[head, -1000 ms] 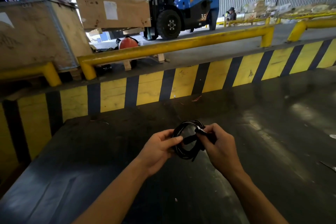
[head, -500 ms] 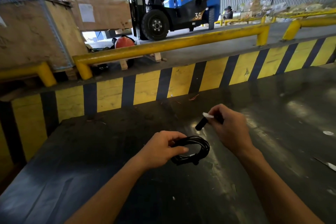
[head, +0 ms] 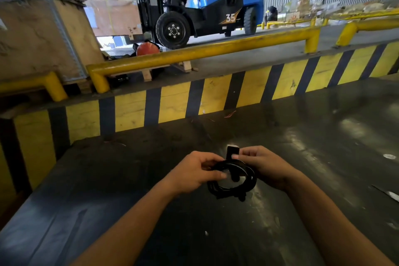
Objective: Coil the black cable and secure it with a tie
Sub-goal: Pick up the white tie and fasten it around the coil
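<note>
The black cable (head: 232, 190) is wound into a small coil held just above the dark table top (head: 323, 157). My left hand (head: 194, 174) pinches the coil's left side between thumb and fingers. My right hand (head: 263, 165) grips the coil's upper right edge and holds a black tie strap (head: 232, 151) that sticks up from the coil, its pale tip at the top. Part of the coil is hidden behind both hands.
A yellow-and-black striped wall (head: 205, 97) borders the table's far side, with a yellow guard rail (head: 205, 52) behind it. A blue forklift (head: 205, 6) with a driver stands beyond, beside wooden crates (head: 43, 36). Small white scraps (head: 389, 156) lie at the table's right.
My right hand, which had lifted the tie strap away from the coil, has come back down onto the coil. The forklift has shifted left.
</note>
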{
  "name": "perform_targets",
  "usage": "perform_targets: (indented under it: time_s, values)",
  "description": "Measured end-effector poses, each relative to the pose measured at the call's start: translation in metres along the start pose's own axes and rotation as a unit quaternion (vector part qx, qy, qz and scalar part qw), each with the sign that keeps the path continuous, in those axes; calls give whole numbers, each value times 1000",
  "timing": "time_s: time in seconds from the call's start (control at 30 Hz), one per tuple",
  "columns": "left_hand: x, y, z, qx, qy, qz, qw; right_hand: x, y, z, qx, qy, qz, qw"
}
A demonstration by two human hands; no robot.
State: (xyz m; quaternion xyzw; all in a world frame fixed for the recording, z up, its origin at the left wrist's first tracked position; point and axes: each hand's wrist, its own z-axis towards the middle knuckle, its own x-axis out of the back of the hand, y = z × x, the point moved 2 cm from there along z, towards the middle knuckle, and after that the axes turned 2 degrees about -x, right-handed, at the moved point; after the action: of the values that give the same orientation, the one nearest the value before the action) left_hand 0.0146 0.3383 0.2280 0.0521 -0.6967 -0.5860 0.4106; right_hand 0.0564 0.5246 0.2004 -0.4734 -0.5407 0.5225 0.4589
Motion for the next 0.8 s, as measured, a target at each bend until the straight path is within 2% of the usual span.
perform_targets:
  time_s: [0.13,0.23,0.37,0.6,0.7,0.8]
  values:
    - [-2,-2,2,34,13,-57,998,3,2,-1,-12,5,12,1000]
    - [-6,-2,3,41,6,-101,994,1,-1,-2,2,14,-24,1000]
    - [-9,-2,4,59,1,-137,989,-2,-5,0,22,69,-79,994]
    - [-10,-6,6,83,23,-158,984,-3,-10,-8,27,75,-139,987]
    - [-9,-11,5,105,49,-179,977,1,-13,-14,52,89,-192,976]
    - [-5,-14,5,122,67,-193,971,2,-16,-23,99,66,-209,971]
